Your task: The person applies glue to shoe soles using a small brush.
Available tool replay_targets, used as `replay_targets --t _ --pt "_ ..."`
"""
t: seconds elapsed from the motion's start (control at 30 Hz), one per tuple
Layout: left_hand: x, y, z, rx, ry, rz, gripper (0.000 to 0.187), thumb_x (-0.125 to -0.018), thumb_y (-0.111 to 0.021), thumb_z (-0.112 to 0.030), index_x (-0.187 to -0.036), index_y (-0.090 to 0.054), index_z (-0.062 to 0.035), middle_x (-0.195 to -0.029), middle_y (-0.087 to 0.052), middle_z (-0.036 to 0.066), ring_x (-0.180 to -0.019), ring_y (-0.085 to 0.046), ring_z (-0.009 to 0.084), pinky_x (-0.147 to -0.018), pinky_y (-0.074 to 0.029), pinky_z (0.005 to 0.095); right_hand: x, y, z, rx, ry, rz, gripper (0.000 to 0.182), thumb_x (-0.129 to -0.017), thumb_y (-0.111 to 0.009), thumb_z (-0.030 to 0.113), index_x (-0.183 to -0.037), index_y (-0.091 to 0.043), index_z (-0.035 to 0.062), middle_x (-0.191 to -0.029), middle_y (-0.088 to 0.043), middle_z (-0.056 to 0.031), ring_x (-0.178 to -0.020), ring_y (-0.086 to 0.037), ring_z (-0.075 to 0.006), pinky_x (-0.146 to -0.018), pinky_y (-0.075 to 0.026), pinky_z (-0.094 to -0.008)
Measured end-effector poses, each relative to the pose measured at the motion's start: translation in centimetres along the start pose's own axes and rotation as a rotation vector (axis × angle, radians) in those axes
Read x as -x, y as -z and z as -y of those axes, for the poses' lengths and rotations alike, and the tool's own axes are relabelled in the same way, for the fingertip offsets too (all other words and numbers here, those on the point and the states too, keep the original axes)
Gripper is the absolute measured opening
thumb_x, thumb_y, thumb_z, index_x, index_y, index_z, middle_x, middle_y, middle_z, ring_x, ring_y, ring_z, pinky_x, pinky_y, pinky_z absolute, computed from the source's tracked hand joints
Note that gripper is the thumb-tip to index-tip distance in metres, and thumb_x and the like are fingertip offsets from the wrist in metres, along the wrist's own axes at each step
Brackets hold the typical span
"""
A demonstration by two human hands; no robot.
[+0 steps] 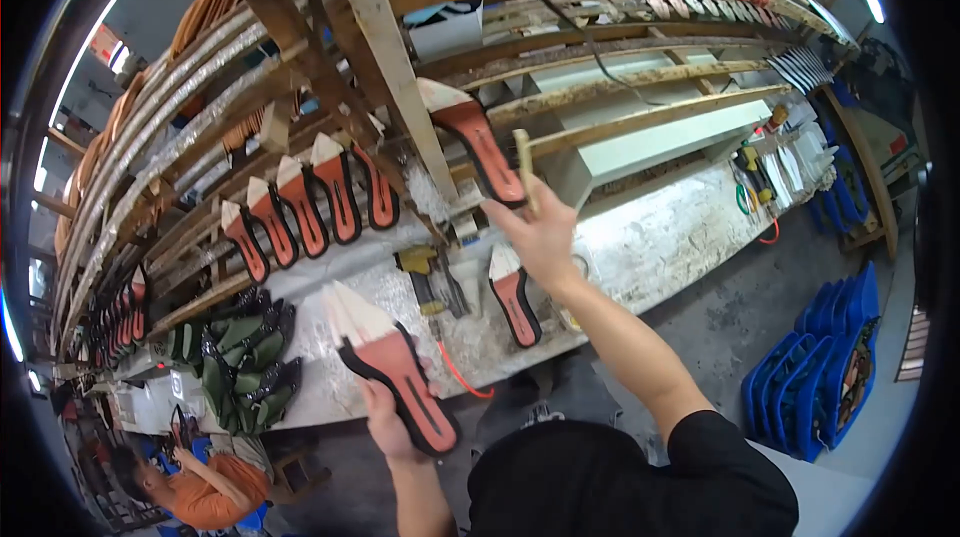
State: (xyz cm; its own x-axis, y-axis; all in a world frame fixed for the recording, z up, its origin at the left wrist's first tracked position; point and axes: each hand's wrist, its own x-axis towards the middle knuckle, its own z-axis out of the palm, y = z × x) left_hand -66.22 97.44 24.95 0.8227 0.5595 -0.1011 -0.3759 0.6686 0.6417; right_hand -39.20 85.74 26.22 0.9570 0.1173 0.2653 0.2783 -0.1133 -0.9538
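Note:
My left hand (pixel 388 421) is closed round the heel end of a shoe (pixel 398 361), its sole side toward me. The sole is pinkish red with a dark edge and a pale, pointed toe, blurred at the tip. My right hand (pixel 540 237), higher up over the bench, has its fingers wrapped round a pale stick (pixel 524 165) that stands upright from the grip. Its fingertips are right at the lower end of another such shoe (pixel 490 152), which leans on the rack. A third shoe (pixel 514 295) lies on the bench below my right hand.
A worn bench (pixel 650 247) runs across, under wooden racks holding a row of similar shoes (pixel 300 205). A tool with a yellow part (pixel 418 262) lies mid-bench. Dark green shoes (pixel 245 362) are piled left. A person in orange (pixel 218 490) sits lower left; blue bins (pixel 815 367) stand right.

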Motion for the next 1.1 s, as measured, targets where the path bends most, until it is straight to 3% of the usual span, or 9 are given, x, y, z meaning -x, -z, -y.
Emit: replay_targets --t 0.17,0.3,0.37,0.47,0.57,0.67,0.87,1.0,1.1 --pt "2.0 -0.4 1.6 0.182 0.068 -0.007 0.058 -0.109 -0.048 -0.024 -0.162 -0.025 -0.0166 -0.147 -0.050 0.027 -0.113 -0.064 0.0360 -0.072 -0.058 0.0434 -2.8 -4.5 -3.6 0.219 0.110 -0.024 0.058 -0.078 -0.089 0.033 -0.122 -0.071 0.0013 -0.069 -0.064 -0.0027 -0.051 -0.047 -0.0126 -0.050 -0.041 -0.0278" --pt "3.3 -0.6 1.3 -0.157 0.098 -0.020 0.060 -0.109 -0.048 -0.033 -0.161 -0.028 -0.0122 -0.153 -0.045 0.028 -0.120 -0.062 0.0320 -0.070 -0.058 0.0361 -2.5 -4.4 -3.5 0.183 0.138 0.041 0.056 -0.081 -0.087 0.030 -0.124 -0.069 -0.0016 -0.063 -0.055 0.0004 -0.053 -0.043 -0.0093 -0.050 -0.036 -0.0235" --pt "3.7 -0.5 1.3 -0.147 0.083 -0.034 0.059 -0.109 -0.048 -0.030 -0.162 -0.027 -0.0131 -0.152 -0.046 0.028 -0.120 -0.062 0.0333 -0.071 -0.058 0.0382 -1.5 -2.3 -1.5 0.193 -0.033 0.078 0.055 -0.086 -0.083 0.035 -0.125 -0.068 -0.0018 -0.064 -0.053 0.0015 -0.055 -0.043 -0.0089 -0.051 -0.035 -0.0242" --pt "3.8 -0.1 1.7 -0.094 0.055 -0.070 0.059 -0.108 -0.046 -0.020 -0.163 -0.024 -0.0161 -0.151 -0.047 0.028 -0.119 -0.063 0.0370 -0.075 -0.059 0.0442 1.2 3.7 -0.3 0.118 -0.093 0.213 0.048 -0.095 -0.073 0.035 -0.126 -0.068 -0.0021 -0.066 -0.051 0.0024 -0.059 -0.043 -0.0085 -0.054 -0.035 -0.0234" --pt "3.4 0.6 1.9 0.094 0.177 -0.097 0.060 -0.109 -0.046 -0.035 -0.162 -0.029 -0.0112 -0.155 -0.043 0.028 -0.121 -0.062 0.0327 -0.073 -0.058 0.0388 5.1 11.5 -4.6 -0.016 -0.279 0.319 0.039 -0.101 -0.064 0.031 -0.122 -0.069 -0.0019 -0.068 -0.049 0.0040 -0.062 -0.041 -0.0085 -0.057 -0.034 -0.0233" --pt "4.0 2.4 4.4 0.156 0.244 -0.093 0.062 -0.109 -0.046 -0.037 -0.163 -0.028 -0.0106 -0.155 -0.044 0.028 -0.122 -0.061 0.0325 -0.074 -0.059 0.0388 10.7 19.2 -10.2 0.179 -0.548 0.377 0.030 -0.103 -0.059 0.027 -0.118 -0.071 0.0040 -0.067 -0.056 -0.0013 -0.062 -0.051 -0.0146 -0.059 -0.042 -0.0281" --pt "3.0 0.9 6.6 0.177 0.291 -0.017 0.059 -0.107 -0.045 -0.027 -0.161 -0.028 -0.0101 -0.150 -0.047 0.029 -0.119 -0.061 0.0349 -0.077 -0.060 0.0424 15.0 23.0 -16.5 1.019 -0.301 0.531 0.019 -0.097 -0.061 0.028 -0.103 -0.071 0.0126 -0.083 -0.074 -0.0151 -0.078 -0.070 -0.0399 -0.068 -0.053 -0.0489" --pt "3.8 0.1 6.7 0.140 0.360 -0.075 0.062 -0.103 -0.047 -0.019 -0.161 -0.028 -0.0103 -0.151 -0.046 0.029 -0.122 -0.060 0.0354 -0.078 -0.061 0.0431 14.4 21.0 -18.8 1.151 -0.191 0.507 0.021 -0.096 -0.063 0.027 -0.101 -0.072 0.0096 -0.082 -0.075 -0.0127 -0.078 -0.070 -0.0384 -0.068 -0.053 -0.0450" --pt "4.4 0.7 6.7 -0.023 0.363 -0.028 0.072 -0.093 -0.051 -0.008 -0.161 -0.028 -0.0113 -0.151 -0.047 0.028 -0.125 -0.059 0.0363 -0.080 -0.061 0.0450 15.2 21.3 -20.3 1.057 -0.374 0.598 0.021 -0.096 -0.062 0.027 -0.100 -0.073 0.0097 -0.082 -0.075 -0.0142 -0.076 -0.069 -0.0408 -0.067 -0.053 -0.0474"
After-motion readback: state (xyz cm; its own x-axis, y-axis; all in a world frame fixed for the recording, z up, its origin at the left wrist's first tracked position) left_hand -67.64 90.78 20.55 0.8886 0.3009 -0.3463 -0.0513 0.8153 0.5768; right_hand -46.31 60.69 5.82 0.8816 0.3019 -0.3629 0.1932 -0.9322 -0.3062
